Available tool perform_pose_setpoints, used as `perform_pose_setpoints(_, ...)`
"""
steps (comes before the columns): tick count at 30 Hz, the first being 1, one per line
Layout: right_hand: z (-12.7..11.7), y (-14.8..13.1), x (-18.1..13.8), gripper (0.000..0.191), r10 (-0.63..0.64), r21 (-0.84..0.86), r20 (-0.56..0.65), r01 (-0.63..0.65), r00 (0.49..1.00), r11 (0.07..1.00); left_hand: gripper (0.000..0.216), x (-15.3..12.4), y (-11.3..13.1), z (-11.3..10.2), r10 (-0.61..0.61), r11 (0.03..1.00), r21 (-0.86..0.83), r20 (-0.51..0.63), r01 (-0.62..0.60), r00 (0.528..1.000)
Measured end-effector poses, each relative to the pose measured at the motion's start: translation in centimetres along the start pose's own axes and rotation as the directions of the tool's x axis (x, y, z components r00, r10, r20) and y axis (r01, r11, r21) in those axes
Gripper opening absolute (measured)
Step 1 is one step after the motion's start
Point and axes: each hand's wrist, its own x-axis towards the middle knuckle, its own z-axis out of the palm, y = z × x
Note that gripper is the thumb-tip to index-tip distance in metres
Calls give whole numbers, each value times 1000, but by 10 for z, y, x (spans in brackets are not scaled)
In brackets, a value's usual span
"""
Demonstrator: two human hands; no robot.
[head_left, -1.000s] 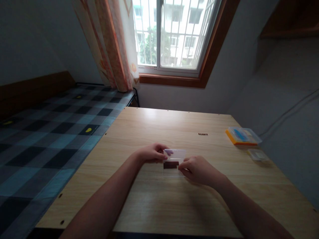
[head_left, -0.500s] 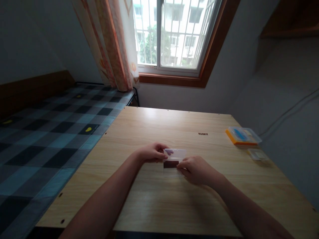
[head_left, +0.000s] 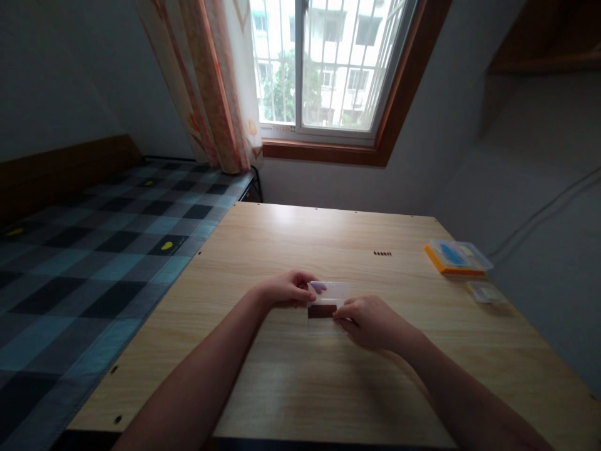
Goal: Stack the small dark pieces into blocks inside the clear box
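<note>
Over the middle of the wooden table, my left hand [head_left: 292,287] pinches the left edge of a clear plastic piece [head_left: 337,290], perhaps an open flat case. Some of its fingers show through the plastic. A dark brown rectangular strip [head_left: 322,311] lies across the plastic's lower half. My right hand [head_left: 369,318] is closed, with thumb and fingertips pinching the right end of this strip. The strip's exact kind cannot be made out. Those fingers hide the right end of the strip and part of the plastic's right edge.
Small dark pieces [head_left: 382,254] stand in a row farther back on the table [head_left: 282,388]. At the right edge are an orange-and-clear box [head_left: 457,255] with blue contents and a small clear box [head_left: 484,292]. A checkered bed [head_left: 107,244] adjoins the left side.
</note>
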Motion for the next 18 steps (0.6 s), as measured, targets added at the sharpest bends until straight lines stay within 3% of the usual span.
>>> perform_pose_setpoints(4, -4, 6, -4, 20, -100, 112, -71, 108, 992, 988, 51, -1, 3, 1, 3, 1000, -7, 7, -3, 1000)
perform_pose_setpoints(6, -9, 16, -6, 20, -115, 164, -208, 150, 971, 975, 49, -2, 4, 1, 7, 1000, -13, 16, -7, 1000)
perform_pose_setpoints(8, -15, 34, -9, 21, -41, 163, -389, 112, 920, 980, 47, -2, 4, 1, 10, 1000, -20, 20, -10, 1000)
perform_pose_setpoints(11, -20, 72, -12, 23, 177, 60, -579, -175, 796, 983, 45, -1, 3, 1, 12, 999, -37, 20, -11, 1000)
perform_pose_setpoints(13, -18, 101, -12, 27, 314, 30, -644, -387, 697, 921, 44, -1, 2, 1, 15, 999, -51, 23, -13, 1000)
perform_pose_setpoints(18, 5, 151, -5, 45, 471, 25, -623, -586, 624, 810, 44, -1, -2, 1, 33, 997, -76, 24, -31, 999)
